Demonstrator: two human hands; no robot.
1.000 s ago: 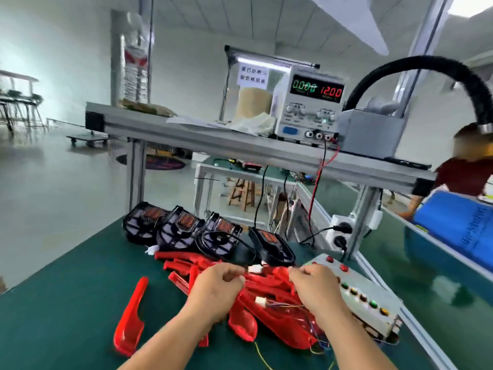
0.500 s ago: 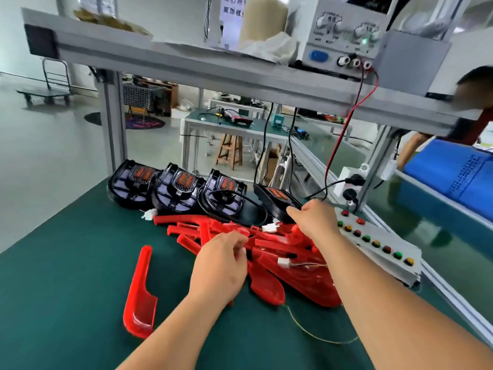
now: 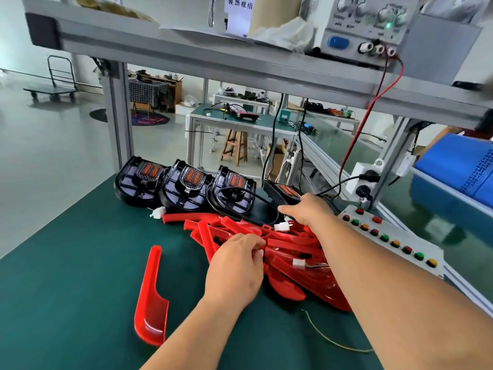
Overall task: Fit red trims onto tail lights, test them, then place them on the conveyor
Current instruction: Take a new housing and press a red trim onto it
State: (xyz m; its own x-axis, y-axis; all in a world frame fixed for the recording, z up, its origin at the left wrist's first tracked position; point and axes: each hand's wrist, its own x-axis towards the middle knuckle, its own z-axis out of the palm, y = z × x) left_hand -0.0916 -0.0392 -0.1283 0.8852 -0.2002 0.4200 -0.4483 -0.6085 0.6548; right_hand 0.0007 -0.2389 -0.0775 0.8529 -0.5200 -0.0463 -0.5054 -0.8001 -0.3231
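Since half a second ago the right hand (image 3: 306,209) has gone farther out from the red heap, and it now lies on the near end of the fourth tail light (image 3: 284,192). That black unit stands tilted at the right end of the far row. The thumb sticks out to the left, but the fingers are hidden behind the knuckles, so I cannot tell whether they close on the housing. The left hand (image 3: 237,268) has stayed on the heap, its fingers curled around the edge of a red trim (image 3: 280,243) on the pile of red trims (image 3: 314,284) at the middle of the green mat (image 3: 66,276). A white connector (image 3: 282,227) lies on the pile just beside the right wrist. To the left of the fourth unit, three black tail lights (image 3: 186,186) stand side by side along the far edge of the mat. A lone red trim (image 3: 152,297) lies apart on the near left. A button box (image 3: 386,237) sits to the right of the pile, with the green conveyor belt (image 3: 440,225) beyond it. A red lead (image 3: 368,116) hangs from the power supply (image 3: 365,25) on the overhead shelf.
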